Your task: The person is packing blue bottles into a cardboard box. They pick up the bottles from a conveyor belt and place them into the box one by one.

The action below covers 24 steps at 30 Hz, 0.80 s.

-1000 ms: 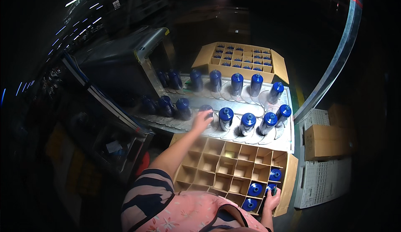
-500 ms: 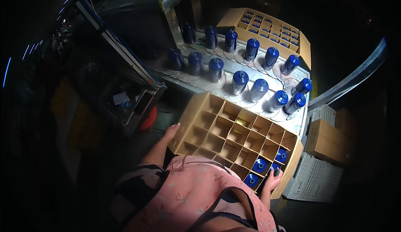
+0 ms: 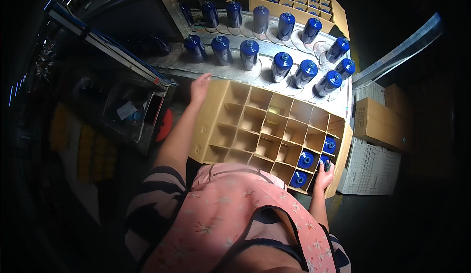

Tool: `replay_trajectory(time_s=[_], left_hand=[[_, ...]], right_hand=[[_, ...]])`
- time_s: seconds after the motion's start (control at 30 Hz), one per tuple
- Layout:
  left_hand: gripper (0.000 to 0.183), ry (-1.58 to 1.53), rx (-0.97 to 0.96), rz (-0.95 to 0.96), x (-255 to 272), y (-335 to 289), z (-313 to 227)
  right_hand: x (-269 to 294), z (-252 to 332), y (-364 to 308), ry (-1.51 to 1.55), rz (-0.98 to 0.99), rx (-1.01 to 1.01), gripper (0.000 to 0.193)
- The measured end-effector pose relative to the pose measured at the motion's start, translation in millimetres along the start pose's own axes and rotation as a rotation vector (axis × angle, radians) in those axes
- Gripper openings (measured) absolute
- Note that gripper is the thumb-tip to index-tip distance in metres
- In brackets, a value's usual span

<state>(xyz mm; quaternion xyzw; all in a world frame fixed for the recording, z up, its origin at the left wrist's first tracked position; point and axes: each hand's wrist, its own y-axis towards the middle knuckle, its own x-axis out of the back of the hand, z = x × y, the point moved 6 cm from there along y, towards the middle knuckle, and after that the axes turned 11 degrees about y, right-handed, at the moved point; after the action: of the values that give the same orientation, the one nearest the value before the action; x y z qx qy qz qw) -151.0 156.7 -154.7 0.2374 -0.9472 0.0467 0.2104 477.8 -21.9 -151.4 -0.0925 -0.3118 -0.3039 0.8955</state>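
Observation:
Just in front of me is a cardboard box (image 3: 205, 143) split by dividers into many compartments. A few glossy blue bottles with narrow necks stand in its right end, among them one blue bottle (image 3: 306, 160) and another blue bottle (image 3: 299, 178). My right hand (image 3: 324, 177) reaches into a compartment at the right end, its fingers closed around the top of a blue bottle (image 3: 322, 161). Beyond the box's far left corner my left hand (image 3: 199, 87) is raised, empty, fingers stretched toward the conveyor. Nearest to it is a blue bottle (image 3: 195, 49) on the conveyor.
A conveyor (image 3: 265, 79) with round plates carries two rows of blue bottles that curve together at the right. Behind it stands a filled divided carton (image 3: 338, 15). A curved metal rail (image 3: 402, 52), closed carton (image 3: 380, 123) and white crate (image 3: 368, 170) are at right; a red stool (image 3: 165, 125) left.
My left hand has left the box's left side and moved forward toward the conveyor. My right hand stays at the same bottle. The view has shifted, and the conveyor bottles have changed position.

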Motion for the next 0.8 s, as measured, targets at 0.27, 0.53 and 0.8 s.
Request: replay_trajectory(time_s=[0.27, 0.53, 0.8], left_hand=[[0.043, 0.005, -0.357, 0.187, -132, 111, -127], [0.038, 0.402, -0.350, 0.248, -218, 132, -138], [0.041, 0.190, -0.343, 0.428, -248, 100, -154]], right_hand=[[-7, 7, 1, 0.016, -0.039, -0.017, 0.031], [-10, 7, 16, 0.078, -0.038, -0.056, 0.030], [-5, 2, 23, 0.047, -0.003, -0.061, 0.030]])
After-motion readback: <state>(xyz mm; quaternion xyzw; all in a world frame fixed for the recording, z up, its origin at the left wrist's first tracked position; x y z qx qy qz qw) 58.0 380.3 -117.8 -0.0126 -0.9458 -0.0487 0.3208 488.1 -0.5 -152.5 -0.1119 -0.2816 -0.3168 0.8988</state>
